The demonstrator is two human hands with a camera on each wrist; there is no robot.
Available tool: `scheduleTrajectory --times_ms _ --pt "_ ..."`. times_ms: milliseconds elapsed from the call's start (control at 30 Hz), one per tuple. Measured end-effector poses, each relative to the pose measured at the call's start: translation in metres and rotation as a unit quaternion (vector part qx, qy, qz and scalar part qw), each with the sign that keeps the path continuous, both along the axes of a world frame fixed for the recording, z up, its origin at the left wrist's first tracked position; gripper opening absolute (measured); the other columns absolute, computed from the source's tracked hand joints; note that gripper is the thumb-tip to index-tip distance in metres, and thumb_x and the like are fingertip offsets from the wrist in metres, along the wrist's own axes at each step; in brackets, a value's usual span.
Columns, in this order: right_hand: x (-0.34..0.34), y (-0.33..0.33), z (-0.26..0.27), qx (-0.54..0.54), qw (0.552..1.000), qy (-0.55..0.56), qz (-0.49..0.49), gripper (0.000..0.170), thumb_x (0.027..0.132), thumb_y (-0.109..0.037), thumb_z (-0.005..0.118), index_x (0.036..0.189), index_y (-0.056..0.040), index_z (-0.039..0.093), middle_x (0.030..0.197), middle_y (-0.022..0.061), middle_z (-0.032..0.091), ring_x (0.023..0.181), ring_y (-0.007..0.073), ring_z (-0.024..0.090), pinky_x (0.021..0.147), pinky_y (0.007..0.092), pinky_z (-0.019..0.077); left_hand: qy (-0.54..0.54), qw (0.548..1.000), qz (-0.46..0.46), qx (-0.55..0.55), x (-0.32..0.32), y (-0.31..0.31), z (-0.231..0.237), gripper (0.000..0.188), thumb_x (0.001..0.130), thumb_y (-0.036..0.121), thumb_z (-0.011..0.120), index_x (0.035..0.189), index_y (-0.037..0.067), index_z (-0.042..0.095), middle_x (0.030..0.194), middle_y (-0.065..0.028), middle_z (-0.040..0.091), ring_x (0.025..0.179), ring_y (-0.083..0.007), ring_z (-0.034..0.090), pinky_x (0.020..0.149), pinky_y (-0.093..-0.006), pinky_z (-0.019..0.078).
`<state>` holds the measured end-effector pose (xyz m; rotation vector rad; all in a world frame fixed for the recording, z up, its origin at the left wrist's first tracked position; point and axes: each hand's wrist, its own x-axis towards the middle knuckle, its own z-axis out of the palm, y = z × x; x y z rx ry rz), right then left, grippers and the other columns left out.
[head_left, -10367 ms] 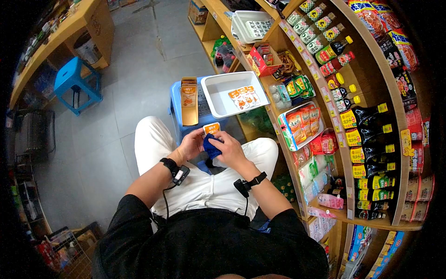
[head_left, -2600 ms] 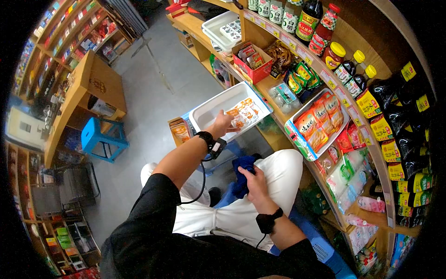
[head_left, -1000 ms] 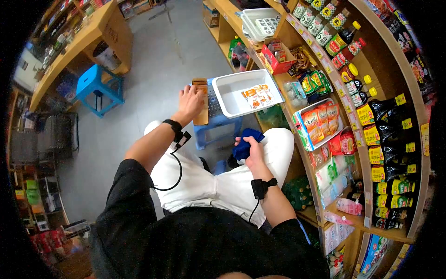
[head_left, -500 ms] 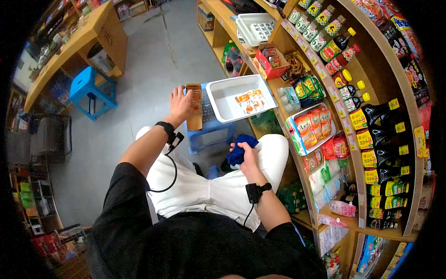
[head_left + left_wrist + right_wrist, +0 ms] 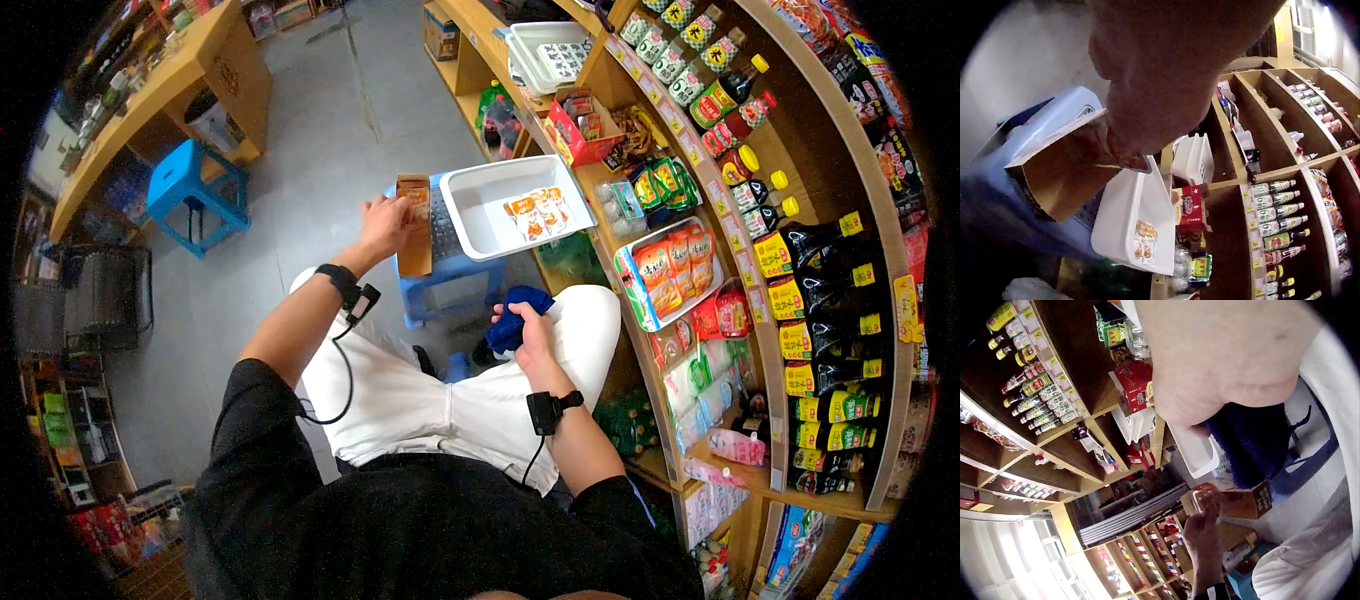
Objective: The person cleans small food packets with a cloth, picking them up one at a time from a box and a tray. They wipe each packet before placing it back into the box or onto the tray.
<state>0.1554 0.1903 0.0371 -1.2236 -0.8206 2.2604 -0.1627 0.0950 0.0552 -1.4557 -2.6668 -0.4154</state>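
My left hand [image 5: 383, 226] is at the open cardboard box [image 5: 414, 262], which stands on a blue plastic stool [image 5: 450, 281]. Between its thumb and fingers it pinches a small orange-and-white packet [image 5: 1205, 495], best seen in the right wrist view; the hand hides part of it. Over the right knee, my right hand [image 5: 532, 335] grips a bunched dark blue cloth [image 5: 521, 306]. Just right of the box, a white plastic tray [image 5: 468, 205] holds several orange-and-white packets [image 5: 540, 213] lying flat at its right end.
A wooden shelf [image 5: 640, 430] with bottles and bagged goods runs along the right, close to the tray. On it are a red box [image 5: 572, 138] and a tray of orange bags [image 5: 668, 272]. Another blue stool [image 5: 197, 185] stands on the floor at left.
Earlier both hands held a packet and the cloth together. Later my left hand reached into the white tray, then crossed left to the box; now it holds a packet there. My right hand keeps the cloth.
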Motion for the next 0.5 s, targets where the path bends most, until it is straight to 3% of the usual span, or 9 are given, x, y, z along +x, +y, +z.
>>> scheduleTrajectory --times_ms 67,200,267,300,333,400,500 --pt "0.000 0.000 -0.001 -0.001 1.000 -0.001 0.000 0.014 0.083 -0.008 0.064 0.092 0.0014 0.068 0.088 0.0138 0.073 0.071 0.0239 0.070 0.063 0.0367 0.0588 -0.140 0.988 -0.066 0.009 -0.001 -0.008 0.009 0.033 0.077 0.016 0.080 0.104 0.008 0.063 0.096 -0.0090 0.068 0.098 -0.0317 0.061 0.092 -0.0478 0.0428" --pt "-0.002 0.000 0.000 -0.005 1.000 -0.008 0.018 0.016 0.083 -0.008 0.064 0.093 0.0025 0.068 0.088 0.0139 0.073 0.072 0.0239 0.070 0.063 0.0366 0.0586 -0.231 0.964 -0.095 0.096 -0.009 -0.020 0.015 0.025 0.085 0.010 0.073 0.106 0.004 0.062 0.095 -0.0111 0.070 0.090 -0.0274 0.068 0.084 -0.0410 0.0523" --pt "-0.003 0.001 -0.007 -0.002 1.000 -0.011 0.021 0.016 0.083 -0.009 0.064 0.093 0.0030 0.068 0.089 0.0139 0.074 0.073 0.0241 0.070 0.066 0.0373 0.0584 -0.340 0.894 -0.065 0.285 -0.004 -0.022 0.016 0.019 0.091 0.010 0.070 0.108 0.002 0.064 0.095 -0.0081 0.069 0.086 -0.0179 0.068 0.077 -0.0314 0.0558" --pt "-0.002 0.000 -0.007 -0.002 1.000 -0.013 0.025 0.017 0.083 -0.009 0.064 0.094 0.0030 0.068 0.089 0.0139 0.074 0.073 0.0243 0.070 0.067 0.0375 0.0583 -0.388 0.870 -0.038 0.302 0.007 -0.024 0.033 0.018 0.097 0.012 0.066 0.108 -0.002 0.065 0.095 -0.0053 0.067 0.088 -0.0122 0.065 0.079 -0.0296 0.0558" --pt "-0.003 0.001 -0.006 -0.002 0.999 -0.013 0.030 0.017 0.083 -0.010 0.064 0.094 0.0030 0.068 0.089 0.0140 0.074 0.073 0.0244 0.070 0.067 0.0376 0.0583 -0.393 0.869 -0.028 0.301 0.014 -0.026 0.033 0.018 0.097 0.012 0.066 0.108 -0.002 0.065 0.095 -0.0053 0.067 0.088 -0.0122 0.065 0.079 -0.0296 0.0558" --pt "-0.004 0.002 -0.008 -0.010 0.999 -0.023 0.043 0.021 0.084 -0.011 0.064 0.100 0.0011 0.065 0.091 0.0157 0.072 0.075 0.0259 0.069 0.068 0.0385 0.0577 -0.570 0.754 -0.021 0.326 0.024 -0.031 0.031 0.020 0.097 0.016 0.068 0.109 0.000 0.066 0.099 -0.0054 0.070 0.086 -0.0123 0.065 0.078 -0.0297 0.0554" --pt "-0.008 -0.003 0.003 0.016 0.998 -0.017 0.053 0.023 0.085 -0.014 0.065 0.103 0.0004 0.065 0.092 0.0155 0.072 0.074 0.0254 0.069 0.068 0.0380 0.0578 -0.690 0.662 0.029 0.291 0.064 -0.042 0.015 0.016 0.098 0.016 0.067 0.108 0.004 0.067 0.096 -0.0041 0.069 0.084 -0.0115 0.065 0.076 -0.0264 0.0553"
